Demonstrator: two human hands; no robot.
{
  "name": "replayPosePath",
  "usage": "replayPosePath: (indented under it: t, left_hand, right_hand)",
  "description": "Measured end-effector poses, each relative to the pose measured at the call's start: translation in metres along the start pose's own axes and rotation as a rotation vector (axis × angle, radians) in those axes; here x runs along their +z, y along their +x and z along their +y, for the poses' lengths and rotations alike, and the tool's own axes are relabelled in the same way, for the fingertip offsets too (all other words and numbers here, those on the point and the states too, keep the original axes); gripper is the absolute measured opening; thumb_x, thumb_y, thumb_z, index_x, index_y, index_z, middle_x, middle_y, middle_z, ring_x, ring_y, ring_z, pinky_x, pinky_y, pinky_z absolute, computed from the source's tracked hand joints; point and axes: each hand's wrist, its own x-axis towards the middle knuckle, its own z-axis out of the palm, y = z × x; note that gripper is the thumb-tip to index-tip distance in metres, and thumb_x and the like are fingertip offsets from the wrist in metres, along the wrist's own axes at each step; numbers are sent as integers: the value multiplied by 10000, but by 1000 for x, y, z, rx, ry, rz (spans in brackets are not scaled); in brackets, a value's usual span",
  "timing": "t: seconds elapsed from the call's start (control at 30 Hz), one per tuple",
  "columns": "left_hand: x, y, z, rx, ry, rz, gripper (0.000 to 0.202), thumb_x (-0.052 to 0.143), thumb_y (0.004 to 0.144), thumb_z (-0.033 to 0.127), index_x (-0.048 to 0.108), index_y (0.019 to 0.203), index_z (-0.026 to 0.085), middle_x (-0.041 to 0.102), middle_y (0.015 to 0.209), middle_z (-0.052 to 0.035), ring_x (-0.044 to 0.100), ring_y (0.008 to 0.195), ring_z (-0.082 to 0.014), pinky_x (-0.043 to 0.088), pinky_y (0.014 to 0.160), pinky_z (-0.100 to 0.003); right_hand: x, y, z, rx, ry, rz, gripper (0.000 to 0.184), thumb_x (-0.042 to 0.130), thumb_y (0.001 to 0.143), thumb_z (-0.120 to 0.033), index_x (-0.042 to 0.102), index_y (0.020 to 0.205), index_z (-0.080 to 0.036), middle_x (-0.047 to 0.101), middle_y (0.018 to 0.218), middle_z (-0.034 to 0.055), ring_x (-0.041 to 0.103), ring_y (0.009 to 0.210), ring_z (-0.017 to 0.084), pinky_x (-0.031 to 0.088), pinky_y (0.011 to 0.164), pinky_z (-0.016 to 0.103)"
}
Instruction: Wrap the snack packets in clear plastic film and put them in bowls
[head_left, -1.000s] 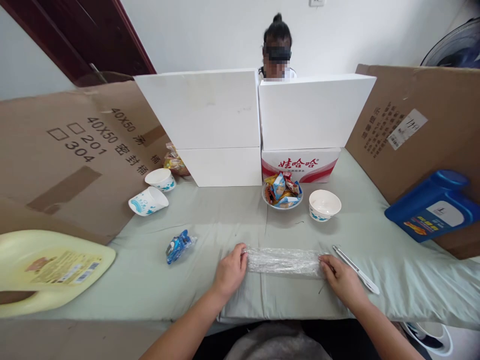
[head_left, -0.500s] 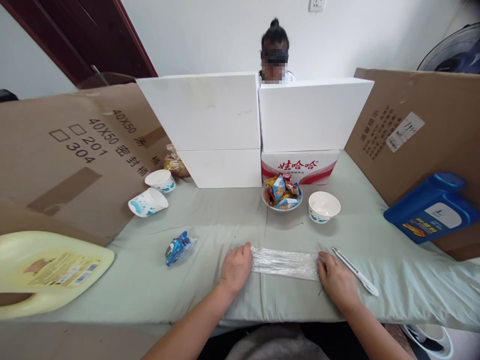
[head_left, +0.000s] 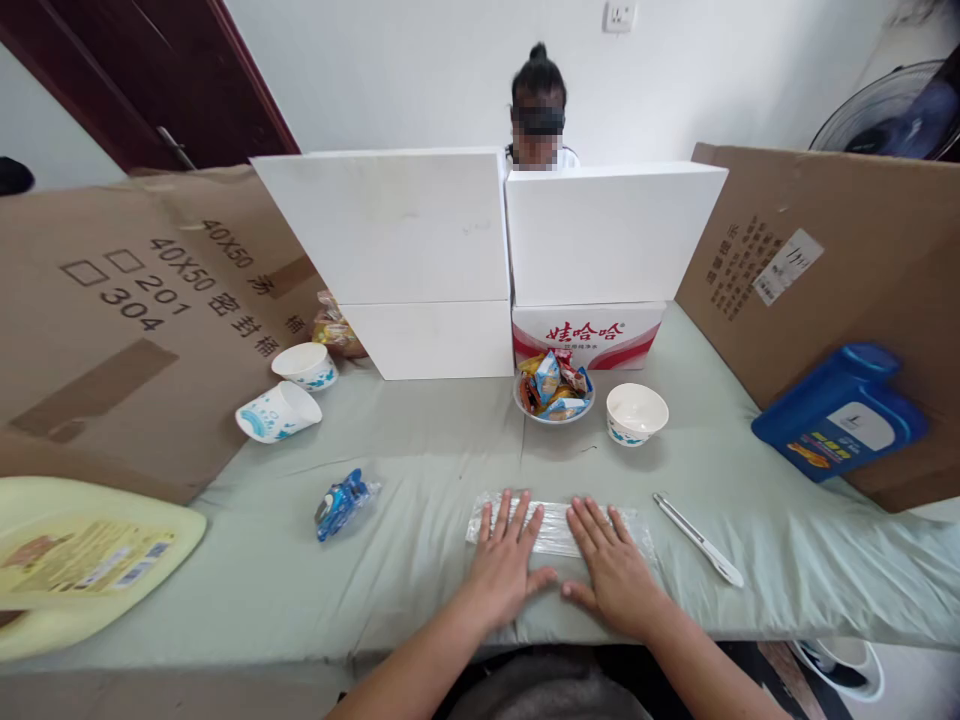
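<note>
A strip of clear, crinkled plastic film (head_left: 556, 530) lies flat on the cloth near the table's front edge. My left hand (head_left: 504, 570) rests flat on its left part, fingers spread. On its right part lies my right hand (head_left: 613, 572), also flat with fingers stretched out. Part of the film is hidden under both hands. A white utility knife (head_left: 697, 540) lies just right of my right hand. Farther off to the left of my left hand sits a small blue item in a clear wrapper (head_left: 343, 504).
Wrapped snacks fill a bowl (head_left: 555, 418) beside a paper bowl (head_left: 636, 412). Two more paper bowls (head_left: 279, 412) are at left, one tipped. White boxes (head_left: 420, 230) stand behind, a person beyond. A yellow jug (head_left: 97, 560) and a blue bottle (head_left: 840, 410) flank the table.
Both hands have moved inward from the film's two ends, letting go of them. They now lie spread flat on top of it. The whole view has shifted slightly.
</note>
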Motion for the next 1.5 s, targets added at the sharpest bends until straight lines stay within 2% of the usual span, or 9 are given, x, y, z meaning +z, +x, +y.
replayPosePath:
  t: [0.17, 0.3, 0.4, 0.53, 0.67, 0.77, 1.03, 1.27, 1.5]
  left_hand:
    - [-10, -14, -28, -142, 86, 20, 673, 498, 910, 523, 327, 1486, 219, 255, 1562, -139, 179, 1436, -373, 173, 1113, -595]
    - [-21, -20, -3, -214, 55, 139, 439, 508, 923, 310, 536, 1341, 179, 489, 1391, -171, 402, 1290, -379, 326, 1026, -576]
    - [-23, -24, 34, -63, -121, 129, 317, 524, 906, 229, 619, 1208, 209, 608, 1183, -122, 536, 1093, -298, 427, 943, -482]
    - [-26, -26, 57, 261, -329, 12, 476, 631, 844, 465, 568, 1250, 225, 568, 1287, -113, 485, 1191, -338, 367, 1013, -545]
    - [-28, -25, 46, 557, -479, -145, 517, 601, 861, 512, 506, 1311, 274, 563, 1347, -74, 415, 1317, -336, 218, 1104, -590]
    - [-23, -24, 38, 560, -646, -158, 545, 587, 889, 392, 395, 1392, 304, 633, 1266, -44, 490, 1276, -271, 176, 1138, -549]
    - [-8, -23, 32, 258, -973, -155, 1058, 665, 773, 215, -84, 1520, 199, 666, 1201, -79, 540, 1197, -270, 352, 1066, -475]
    - [-20, -20, 31, 200, -917, -174, 672, 658, 742, 179, 442, 1375, 241, 546, 1341, -88, 512, 1223, -255, 384, 1071, -426]
    - [-24, -25, 44, 133, -810, -3, 399, 576, 795, 159, 559, 1192, 193, 385, 1429, -126, 509, 1209, -244, 431, 1039, -406]
  right_hand:
    - [-4, -44, 27, 157, -91, 68, 880, 388, 881, -658, 112, 1533, -136, 294, 1541, 133, 207, 1434, 289, 126, 1131, 514]
    - [-12, -80, 22, 124, -128, 143, 878, 482, 854, -629, 186, 1521, -142, 382, 1497, 141, 325, 1370, 308, 208, 1097, 490]
    - [-17, -100, 8, 73, -71, 212, 596, 553, 870, -477, 451, 1392, -209, 589, 1296, 98, 534, 1148, 258, 352, 977, 403]
    - [-43, -107, -5, 5, 106, 290, 259, 491, 849, -148, 641, 1017, -276, 671, 1007, 32, 605, 934, 193, 405, 867, 346]
    - [-87, -91, -12, -170, 388, 161, 147, 532, 842, -147, 601, 920, -251, 675, 991, 39, 591, 1068, 217, 411, 954, 367]
    - [-101, -64, -12, -60, 717, 9, 161, 445, 914, -178, 589, 948, -241, 677, 925, 28, 629, 938, 165, 465, 878, 307]
    - [-44, 26, 9, 631, 616, -109, 220, 401, 910, -220, 575, 1041, -188, 684, 769, 16, 638, 706, 161, 414, 646, 241]
    - [-30, 42, 0, 741, 389, -117, 169, 388, 943, -223, 550, 950, -177, 700, 862, 92, 631, 760, 189, 295, 620, 266]
    - [-32, 47, -1, 752, 294, -154, 137, 401, 938, -221, 532, 951, -181, 698, 830, 75, 636, 738, 186, 273, 603, 275]
